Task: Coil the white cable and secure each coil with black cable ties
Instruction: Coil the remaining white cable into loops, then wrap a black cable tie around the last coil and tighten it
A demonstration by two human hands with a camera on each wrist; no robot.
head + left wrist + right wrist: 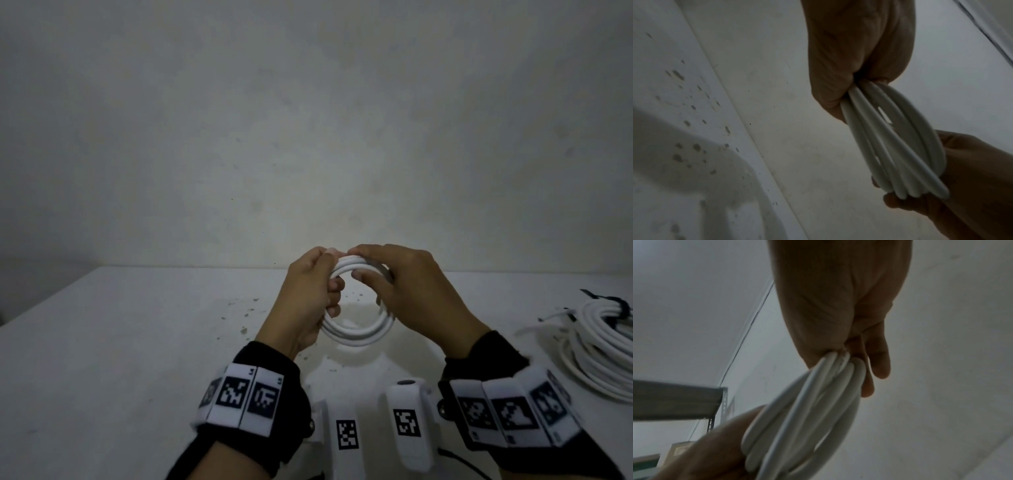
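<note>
A small round coil of white cable (359,330) is held up above the white table (120,342) between both hands. My left hand (317,291) grips its left side, fingers curled through the ring. My right hand (394,277) pinches the top and right side, thumb inside the loop. In the left wrist view the several turns of the coil (890,146) fan out between my left hand (849,73) and my right hand (962,178). In the right wrist view the coil (807,410) runs from my right hand (838,321) to my left hand (715,451). No cable tie shows on this coil.
A bigger white cable bundle (603,346) lies at the table's right edge, with a black tie (613,303) around it. Dark specks (246,308) mark the tabletop by the wall. A metal shelf (678,400) shows in the right wrist view.
</note>
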